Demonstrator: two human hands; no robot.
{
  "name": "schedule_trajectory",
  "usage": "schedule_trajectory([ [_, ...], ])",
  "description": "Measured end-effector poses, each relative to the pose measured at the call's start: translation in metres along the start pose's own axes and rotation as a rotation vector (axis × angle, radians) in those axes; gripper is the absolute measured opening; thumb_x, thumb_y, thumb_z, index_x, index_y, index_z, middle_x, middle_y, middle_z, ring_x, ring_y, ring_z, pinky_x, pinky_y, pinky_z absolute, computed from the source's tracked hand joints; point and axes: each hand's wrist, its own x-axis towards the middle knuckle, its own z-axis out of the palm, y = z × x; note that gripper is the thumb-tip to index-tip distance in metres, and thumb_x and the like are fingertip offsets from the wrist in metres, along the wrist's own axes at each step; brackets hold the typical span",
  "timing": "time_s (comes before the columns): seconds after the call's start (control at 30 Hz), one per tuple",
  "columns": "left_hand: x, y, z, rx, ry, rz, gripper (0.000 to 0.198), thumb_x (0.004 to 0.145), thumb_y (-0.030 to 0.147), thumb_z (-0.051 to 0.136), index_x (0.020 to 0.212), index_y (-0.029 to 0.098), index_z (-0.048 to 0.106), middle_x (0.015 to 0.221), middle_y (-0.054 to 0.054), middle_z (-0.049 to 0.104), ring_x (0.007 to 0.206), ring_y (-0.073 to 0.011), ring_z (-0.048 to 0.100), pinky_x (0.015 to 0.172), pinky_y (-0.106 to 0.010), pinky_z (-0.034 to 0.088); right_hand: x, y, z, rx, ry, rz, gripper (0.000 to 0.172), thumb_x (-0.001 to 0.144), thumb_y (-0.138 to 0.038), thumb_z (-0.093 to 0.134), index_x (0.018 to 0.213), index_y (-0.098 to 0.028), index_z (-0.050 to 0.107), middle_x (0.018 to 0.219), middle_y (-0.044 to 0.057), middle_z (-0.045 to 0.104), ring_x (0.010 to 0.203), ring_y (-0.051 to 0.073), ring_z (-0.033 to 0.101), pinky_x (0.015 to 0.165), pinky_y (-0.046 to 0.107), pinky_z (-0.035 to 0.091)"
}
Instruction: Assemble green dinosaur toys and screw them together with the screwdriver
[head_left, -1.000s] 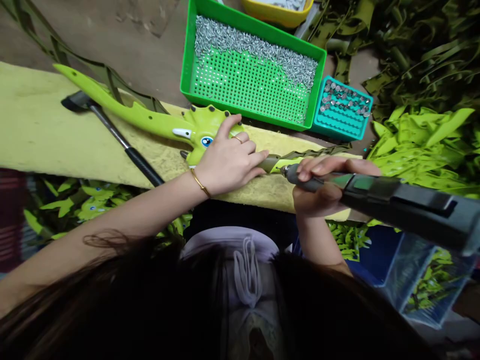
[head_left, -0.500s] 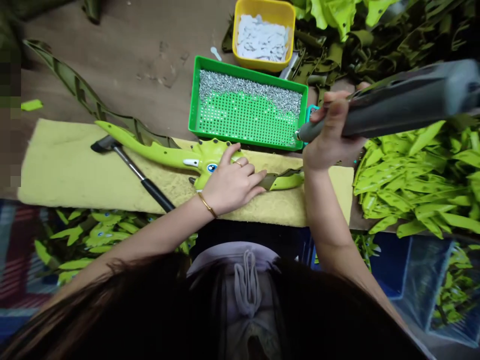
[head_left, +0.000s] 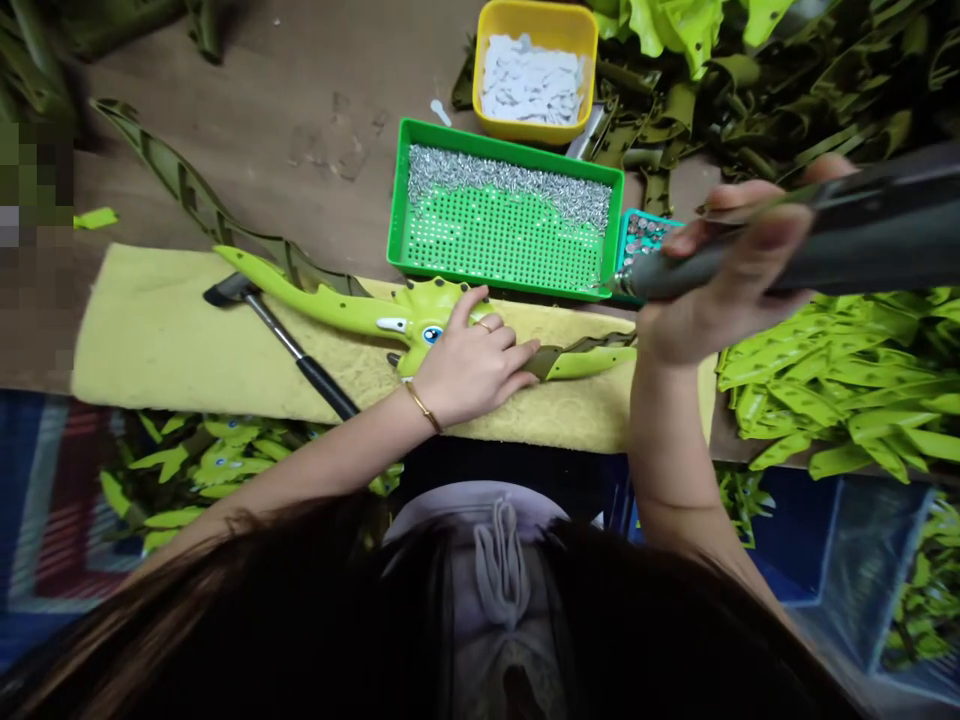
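Observation:
A lime-green plastic toy bow (head_left: 330, 308) with a horned dinosaur head lies across a yellow cloth pad (head_left: 161, 340). My left hand (head_left: 480, 365) is closed over the head and the part right of it, index finger stretched along the frill, covering part of the face. A dark olive strip (head_left: 180, 185) runs behind its left arm. My right hand (head_left: 731, 265) grips a dark grey electric screwdriver (head_left: 862, 240), raised above the right end of the pad. Its tip points left, by the near right corner of the green tray (head_left: 499, 268) of small screws.
A hammer (head_left: 289, 350) rests on the pad, left of my arm. Behind the tray stands a yellow tub (head_left: 540, 128) of white pieces; a teal tray (head_left: 645, 235) sits right of it. Lime parts (head_left: 840, 390) and olive parts (head_left: 690, 110) are heaped on the right.
My right hand with the screwdriver has moved right and slightly down, uncovering more of the teal tray. The whole view has shifted a little; my left hand stays on the toy bow.

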Motion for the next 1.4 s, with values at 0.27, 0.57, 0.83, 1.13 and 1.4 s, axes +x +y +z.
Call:
schedule_trajectory([
  [0.27,0.002,0.002,-0.002,-0.105,-0.022,-0.053,0.036,0.092,0.043,0.054,0.116,0.019,0.065,0.083,-0.004,0.069,0.092,-0.0236,0.06,0.112,-0.058,0.023,-0.039,-0.045,-0.017,0.1,-0.242,0.162,0.03,0.077,-0.052,0.069,0.104,-0.039,0.063,0.071,-0.008,0.06,0.04,0.005,0.046,0.035,0.02,0.041],
  [0.57,0.001,0.001,-0.001,-0.038,-0.045,-0.035,0.037,0.093,0.043,0.053,0.118,0.02,0.065,0.083,-0.004,0.069,0.092,-0.0238,0.06,0.112,-0.059,0.024,-0.052,-0.039,-0.031,0.052,-0.398,0.186,0.042,0.074,-0.056,0.07,0.108,-0.035,0.056,0.068,-0.009,0.057,0.046,0.007,0.053,0.041,0.022,0.047],
  [0.83,-0.006,0.011,-0.008,0.021,0.083,-0.028,0.028,0.089,0.036,0.06,0.113,0.023,0.066,0.108,-0.009,0.068,0.109,-0.0297,0.059,0.11,-0.063,0.03,0.015,0.033,0.018,0.083,0.056,-0.005,0.039,0.083,-0.052,0.063,0.114,-0.032,0.05,0.082,-0.006,0.055,0.05,0.004,0.046,0.049,0.023,0.042],
  [1.13,-0.095,0.007,-0.004,-0.483,0.631,-0.936,0.025,0.081,0.031,0.069,0.102,0.022,0.057,0.092,-0.005,0.062,0.08,-0.0184,0.063,0.071,-0.036,0.056,0.01,0.087,0.015,-0.299,0.058,0.078,0.046,0.084,-0.071,0.043,0.095,-0.026,0.045,0.089,0.002,0.055,0.057,0.007,0.043,0.051,0.028,0.045],
  [1.4,-0.078,0.008,-0.013,-1.36,0.359,-1.228,0.053,0.065,0.042,0.082,0.093,0.02,0.042,0.077,0.0,0.068,0.064,-0.0181,0.07,0.061,-0.034,0.063,0.01,0.08,0.011,-0.134,-0.007,0.187,0.046,0.076,-0.07,0.058,0.09,-0.027,0.05,0.087,0.0,0.056,0.058,0.007,0.045,0.054,0.03,0.048],
])
